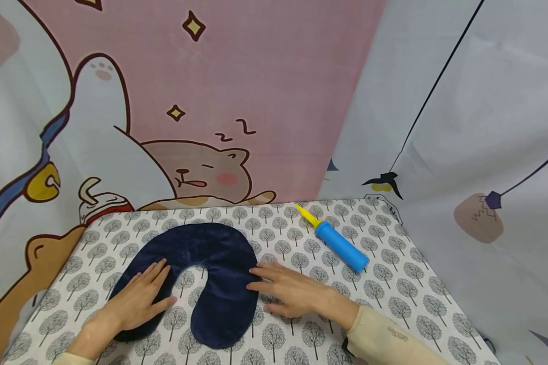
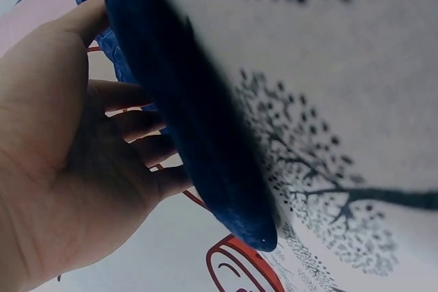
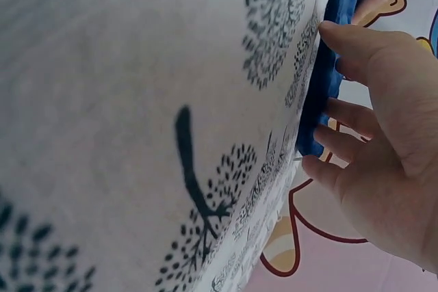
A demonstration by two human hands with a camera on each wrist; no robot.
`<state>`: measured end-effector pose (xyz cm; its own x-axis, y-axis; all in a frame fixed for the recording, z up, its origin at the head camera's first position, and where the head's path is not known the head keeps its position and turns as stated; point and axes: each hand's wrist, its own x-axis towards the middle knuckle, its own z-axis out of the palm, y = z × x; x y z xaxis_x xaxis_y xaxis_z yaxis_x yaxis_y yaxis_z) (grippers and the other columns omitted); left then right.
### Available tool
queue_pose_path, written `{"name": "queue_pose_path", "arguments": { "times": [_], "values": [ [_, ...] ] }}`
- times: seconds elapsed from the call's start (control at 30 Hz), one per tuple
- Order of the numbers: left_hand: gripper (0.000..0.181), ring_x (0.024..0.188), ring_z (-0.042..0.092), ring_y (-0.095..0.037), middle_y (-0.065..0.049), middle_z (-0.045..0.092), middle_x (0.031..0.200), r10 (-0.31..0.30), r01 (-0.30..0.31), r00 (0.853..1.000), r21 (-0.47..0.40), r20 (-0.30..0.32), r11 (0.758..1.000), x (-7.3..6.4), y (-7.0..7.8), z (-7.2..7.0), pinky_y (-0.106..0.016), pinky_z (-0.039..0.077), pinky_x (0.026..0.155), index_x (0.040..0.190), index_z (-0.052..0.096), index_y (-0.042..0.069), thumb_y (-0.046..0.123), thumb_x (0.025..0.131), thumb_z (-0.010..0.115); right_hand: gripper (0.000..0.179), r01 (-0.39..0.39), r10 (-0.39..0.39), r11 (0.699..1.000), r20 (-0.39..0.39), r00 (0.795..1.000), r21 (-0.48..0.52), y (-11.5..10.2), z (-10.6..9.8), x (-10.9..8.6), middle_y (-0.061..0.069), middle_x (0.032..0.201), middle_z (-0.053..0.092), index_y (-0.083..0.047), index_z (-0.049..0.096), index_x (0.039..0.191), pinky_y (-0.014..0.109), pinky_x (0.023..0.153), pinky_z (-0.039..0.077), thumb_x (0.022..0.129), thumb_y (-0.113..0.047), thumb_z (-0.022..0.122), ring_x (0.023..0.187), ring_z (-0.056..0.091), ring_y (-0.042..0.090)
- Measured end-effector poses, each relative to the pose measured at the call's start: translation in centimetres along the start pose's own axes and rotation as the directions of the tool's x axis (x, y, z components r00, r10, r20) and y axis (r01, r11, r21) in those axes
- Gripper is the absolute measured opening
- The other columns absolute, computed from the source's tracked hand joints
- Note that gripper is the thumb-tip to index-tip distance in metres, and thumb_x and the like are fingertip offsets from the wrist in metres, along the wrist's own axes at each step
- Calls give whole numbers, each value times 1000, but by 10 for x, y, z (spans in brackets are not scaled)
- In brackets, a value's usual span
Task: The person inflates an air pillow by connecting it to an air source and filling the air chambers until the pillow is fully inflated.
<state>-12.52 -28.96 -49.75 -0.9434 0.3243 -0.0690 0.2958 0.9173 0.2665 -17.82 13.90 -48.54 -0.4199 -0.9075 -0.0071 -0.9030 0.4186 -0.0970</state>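
Observation:
A navy blue U-shaped neck pillow [image 1: 228, 304] lies flat on the table with its opening toward me. My left hand [image 1: 139, 296] rests on its left arm, fingers spread and fairly straight. In the left wrist view, the fingertips of that hand [image 2: 82, 141] meet the dark fabric [image 2: 185, 114]. At the pillow's right outer edge, my right hand [image 1: 289, 289] touches the side with extended fingertips. The right wrist view shows this hand [image 3: 390, 121] against the blue edge [image 3: 318, 94]. Neither hand grips anything.
A blue hand pump [image 1: 342, 246] with a yellow nozzle [image 1: 307, 215] lies right of the pillow, farther back. The table cover [image 1: 374, 314] is white with grey trees. Printed cloth [image 1: 274, 91] hangs behind the table, and pale cloth [image 1: 461, 126] hangs along the right.

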Motion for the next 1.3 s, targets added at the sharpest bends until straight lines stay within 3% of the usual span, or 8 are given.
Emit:
{"name": "queue_pose_path", "arguments": {
  "times": [0.47, 0.7, 0.87, 1.1, 1.3],
  "values": [
    [83, 156, 45, -64, -39, 45, 171, 9, -11, 999, 47, 37, 999, 7, -1, -8, -81, 45, 118, 159, 54, -13, 48, 107, 75, 43, 45, -58, 990, -95, 994, -133, 2, 2, 18, 9, 159, 68, -22, 76, 145, 48, 129, 51, 104, -32, 84, 150, 65, 32],
    [81, 156, 46, -63, -39, 46, 171, 13, -15, 999, 40, 35, 999, 7, 0, -9, -80, 46, 117, 158, 55, -13, 45, 106, 77, 32, 36, -61, 984, -138, 989, -176, 4, 3, 26, 3, 149, 75, -23, 82, 134, 39, 127, 53, 102, -27, 86, 140, 70, 22],
    [80, 155, 47, -63, -38, 47, 170, 13, -14, 999, 46, 30, 999, 7, -1, -9, -80, 46, 117, 158, 56, -12, 44, 106, 78, 22, 72, -113, 976, -196, 974, -204, 7, 6, 30, -1, 136, 78, -25, 87, 123, 34, 119, 56, 100, -26, 88, 128, 72, 18],
    [77, 155, 48, -62, -36, 48, 170, 23, -23, 1000, 15, 14, 1000, 6, -5, -9, -79, 47, 117, 158, 57, -11, 41, 106, 79, 10, 180, -213, 974, -295, 931, -135, 11, 9, 34, -5, 114, 78, -22, 90, 107, 28, 105, 59, 99, -16, 89, 110, 71, 13],
    [75, 155, 50, -60, -35, 51, 169, 25, -25, 1000, 8, 1, 1000, 6, -7, -9, -78, 49, 116, 157, 59, -10, 39, 105, 80, 11, 199, -210, 978, -294, 933, -66, 9, 9, 37, -7, 107, 78, -21, 90, 105, 24, 97, 58, 99, -12, 87, 103, 70, 11]
  ]
}}
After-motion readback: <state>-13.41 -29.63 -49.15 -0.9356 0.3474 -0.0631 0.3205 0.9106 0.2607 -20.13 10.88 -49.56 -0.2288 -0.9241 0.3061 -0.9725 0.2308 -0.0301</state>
